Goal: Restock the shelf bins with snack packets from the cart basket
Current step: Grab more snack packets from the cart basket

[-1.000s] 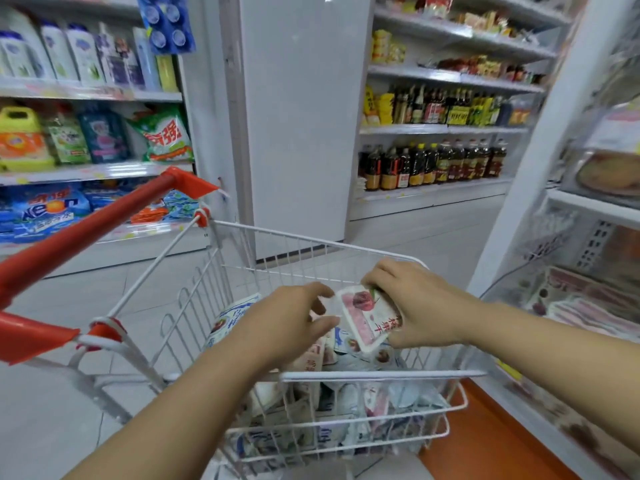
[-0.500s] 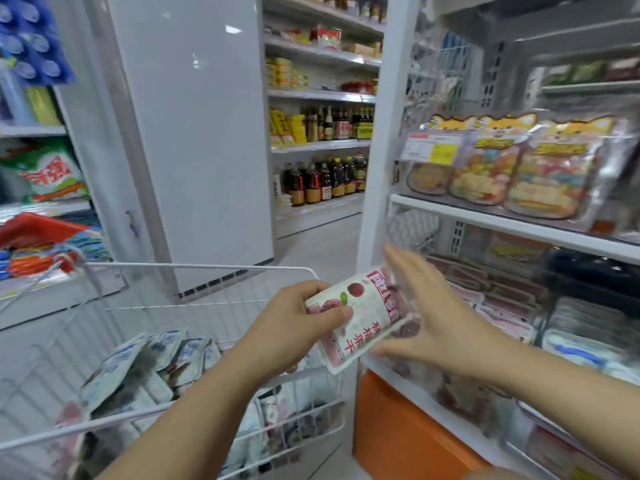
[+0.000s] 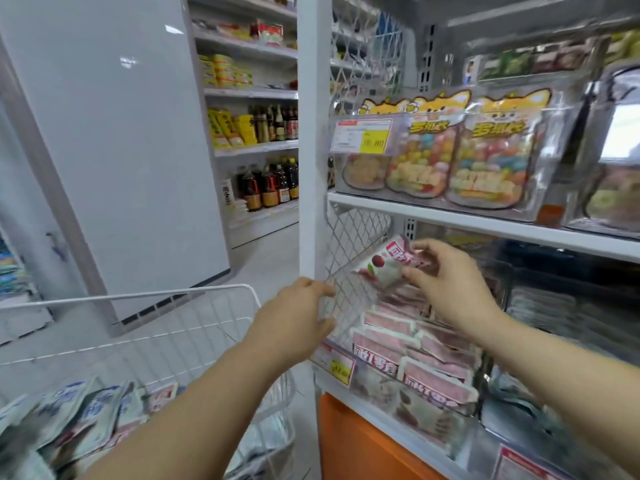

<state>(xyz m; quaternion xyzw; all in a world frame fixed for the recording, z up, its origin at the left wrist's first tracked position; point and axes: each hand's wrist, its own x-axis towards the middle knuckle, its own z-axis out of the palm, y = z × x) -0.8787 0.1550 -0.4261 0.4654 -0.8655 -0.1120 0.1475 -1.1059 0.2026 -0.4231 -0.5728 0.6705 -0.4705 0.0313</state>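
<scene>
- Right hand (image 3: 453,289) pinches the snack packet (image 3: 382,270) at its upper-right end, with the thumb underneath and the fingers curled over the top edge.
- The packet's long axis runs from lower left up to upper right, so it's tilted. The printed face with the red fruit looks toward me, and the free lower-left end points at the mesh side panel (image 3: 349,237).
- It's in the air over the shelf bin (image 3: 381,386), under the white shelf board (image 3: 450,216). As far as I can see, it isn't resting on the stack.
- That bin is clear-fronted and packed with pink packets (image 3: 391,327) lying overlapped in rows. There's a price tag (image 3: 337,367) at its front-left corner.
- Left hand (image 3: 294,317) has thumb and fingers apart in a loose C, with the tips at the mesh panel's edge. I can't tell if it's actually gripping anything.
- Cart basket (image 3: 138,296) sits lower left. It's white wire and holds a heap of blue-and-white packets (image 3: 86,410).
- Upper shelf has 3 cat-eared bags (image 3: 485,150) standing upright in a clear bin.
</scene>
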